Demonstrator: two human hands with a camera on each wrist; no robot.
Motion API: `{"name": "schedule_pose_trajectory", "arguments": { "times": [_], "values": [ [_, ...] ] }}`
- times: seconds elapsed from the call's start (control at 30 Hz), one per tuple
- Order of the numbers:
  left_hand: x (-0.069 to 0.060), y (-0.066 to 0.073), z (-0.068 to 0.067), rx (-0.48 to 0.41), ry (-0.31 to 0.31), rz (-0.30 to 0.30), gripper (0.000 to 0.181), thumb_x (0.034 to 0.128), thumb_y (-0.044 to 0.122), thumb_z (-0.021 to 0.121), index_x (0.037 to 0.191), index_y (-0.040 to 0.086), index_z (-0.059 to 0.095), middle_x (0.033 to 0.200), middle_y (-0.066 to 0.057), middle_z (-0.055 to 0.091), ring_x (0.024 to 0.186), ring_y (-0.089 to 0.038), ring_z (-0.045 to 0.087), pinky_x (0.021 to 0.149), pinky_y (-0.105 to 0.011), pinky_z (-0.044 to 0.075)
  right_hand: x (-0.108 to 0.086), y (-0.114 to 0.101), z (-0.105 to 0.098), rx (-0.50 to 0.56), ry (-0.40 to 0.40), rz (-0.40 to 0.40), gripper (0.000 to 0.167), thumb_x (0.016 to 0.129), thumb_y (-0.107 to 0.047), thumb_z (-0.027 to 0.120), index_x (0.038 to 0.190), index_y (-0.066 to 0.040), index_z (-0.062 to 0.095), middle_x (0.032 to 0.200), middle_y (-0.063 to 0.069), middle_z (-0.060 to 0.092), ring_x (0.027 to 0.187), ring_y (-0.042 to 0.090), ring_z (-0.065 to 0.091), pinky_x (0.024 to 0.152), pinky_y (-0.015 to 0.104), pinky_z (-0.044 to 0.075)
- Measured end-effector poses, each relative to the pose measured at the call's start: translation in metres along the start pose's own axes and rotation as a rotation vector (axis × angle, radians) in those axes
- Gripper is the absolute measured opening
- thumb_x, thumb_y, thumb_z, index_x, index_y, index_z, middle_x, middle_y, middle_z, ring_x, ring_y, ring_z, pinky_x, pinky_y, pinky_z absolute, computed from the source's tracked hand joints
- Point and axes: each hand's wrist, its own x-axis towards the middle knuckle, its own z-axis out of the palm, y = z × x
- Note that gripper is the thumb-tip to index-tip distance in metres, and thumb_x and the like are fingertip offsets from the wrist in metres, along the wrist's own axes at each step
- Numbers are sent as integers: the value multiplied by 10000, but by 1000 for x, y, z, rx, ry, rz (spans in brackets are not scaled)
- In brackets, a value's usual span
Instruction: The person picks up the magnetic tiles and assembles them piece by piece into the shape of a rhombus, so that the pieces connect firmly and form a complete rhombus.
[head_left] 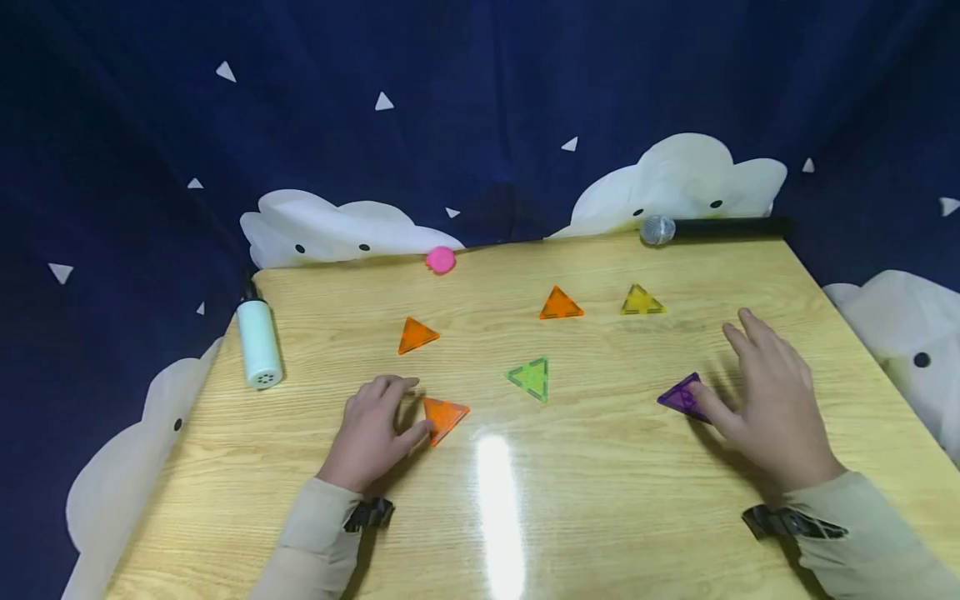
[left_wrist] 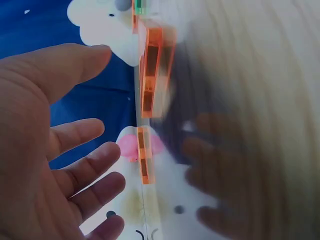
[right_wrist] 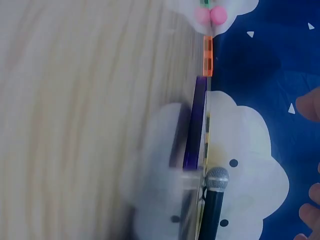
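My left hand (head_left: pixel 375 432) hovers beside an orange translucent triangle tile (head_left: pixel 448 416), its thumb overlapping the tile's edge in the head view. From the left wrist, a gap shows between the spread fingers (left_wrist: pixel 95 162) and that upright-looking edge of the tile (left_wrist: pixel 151 75). Over on the right, my right hand (head_left: pixel 776 408) is held above a purple triangle tile (head_left: pixel 681 397), partly hidden by the thumb. The right wrist view has the purple tile (right_wrist: pixel 196 125) apart from the fingertips (right_wrist: pixel 309 105), which appear only at the frame's edge. Neither hand holds anything.
Between the hands lies a green triangle tile (head_left: pixel 534 379). Farther back are two orange tiles, one left (head_left: pixel 416 335) and one central (head_left: pixel 561 304), plus a yellow tile (head_left: pixel 641 301). A pink round object (head_left: pixel 441 260), a microphone (head_left: pixel 712 229) and a pale cylinder (head_left: pixel 259 343) sit near the table's edges.
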Motion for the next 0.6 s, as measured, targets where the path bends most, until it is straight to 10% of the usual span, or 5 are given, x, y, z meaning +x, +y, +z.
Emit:
{"name": "schedule_pose_trajectory", "arguments": {
  "times": [0.6],
  "values": [
    [4, 11, 9, -11, -121, -8, 426, 799, 363, 855, 1140, 141, 727, 1022, 21, 606, 897, -187, 519, 820, -401, 401, 11, -39, 27, 110, 12, -29, 778, 817, -265, 771, 1467, 11, 445, 1597, 182, 319, 1427, 435, 314, 1054, 698, 232]
  ]
}}
